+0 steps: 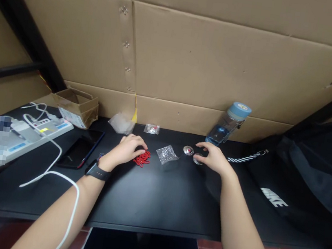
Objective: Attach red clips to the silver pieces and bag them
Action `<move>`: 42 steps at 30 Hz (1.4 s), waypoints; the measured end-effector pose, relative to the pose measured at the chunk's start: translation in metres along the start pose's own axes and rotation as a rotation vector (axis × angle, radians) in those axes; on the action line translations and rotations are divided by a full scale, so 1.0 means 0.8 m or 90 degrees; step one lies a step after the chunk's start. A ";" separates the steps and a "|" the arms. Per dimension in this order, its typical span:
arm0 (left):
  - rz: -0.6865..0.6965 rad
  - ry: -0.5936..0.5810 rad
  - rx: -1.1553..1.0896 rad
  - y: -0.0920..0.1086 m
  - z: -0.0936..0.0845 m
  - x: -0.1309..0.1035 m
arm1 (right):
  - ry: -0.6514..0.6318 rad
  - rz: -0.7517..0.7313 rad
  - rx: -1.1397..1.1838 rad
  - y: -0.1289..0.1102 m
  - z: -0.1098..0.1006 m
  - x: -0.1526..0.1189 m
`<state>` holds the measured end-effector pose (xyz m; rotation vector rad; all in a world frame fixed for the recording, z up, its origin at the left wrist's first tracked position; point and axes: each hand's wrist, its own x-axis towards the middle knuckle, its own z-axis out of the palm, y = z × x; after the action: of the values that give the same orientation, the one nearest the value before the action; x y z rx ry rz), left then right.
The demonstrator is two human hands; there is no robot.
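My left hand (128, 149) rests on the black table with fingers curved and thumb apart, holding nothing visible. Its thumb and index tips are at the edge of a heap of small red loops (141, 160), perhaps clips or cord. My right hand (212, 158) hovers low with thumb and index finger spread. Beneath its thumb a shiny round metal disc (197, 161) shows in part; whether they touch, I cannot tell. Just left of that hand lies another silver disc (188, 150) with a red mark. Between my hands sits a clear plastic bag (166, 154) of small shiny pieces.
Along the back stand a small bagged disc (152, 129), a translucent bag (122, 123), a water bottle (226, 124) and a cardboard box (77, 106). On the left are a phone (80, 148), a power strip (24, 143) and white cable. Black fabric (280, 190) covers the right.
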<state>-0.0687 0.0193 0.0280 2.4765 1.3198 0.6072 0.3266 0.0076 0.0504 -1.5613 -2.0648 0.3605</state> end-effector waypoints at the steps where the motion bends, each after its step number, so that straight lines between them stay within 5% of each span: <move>1: 0.016 -0.009 -0.007 0.002 -0.002 0.000 | -0.047 0.012 -0.001 0.003 -0.007 -0.003; 5: 0.039 -0.023 0.004 0.009 0.000 0.000 | -0.143 0.038 -0.002 0.006 -0.012 -0.008; 10: -0.006 0.050 0.051 0.006 0.014 0.002 | -0.133 0.047 -0.015 0.003 -0.006 -0.006; 27: -0.056 -0.031 -0.017 -0.004 0.014 0.008 | -0.099 0.071 -0.056 0.012 -0.014 -0.010; 37: -0.086 0.042 0.017 0.007 0.010 0.007 | 0.045 -0.029 0.030 -0.032 -0.021 -0.009; 42: -0.047 0.131 -0.176 0.033 0.000 0.006 | 0.104 -0.151 0.167 -0.077 0.010 -0.011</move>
<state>-0.0471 0.0084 0.0400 2.1803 1.2906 0.9763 0.2744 -0.0185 0.0725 -1.1406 -1.9583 0.3843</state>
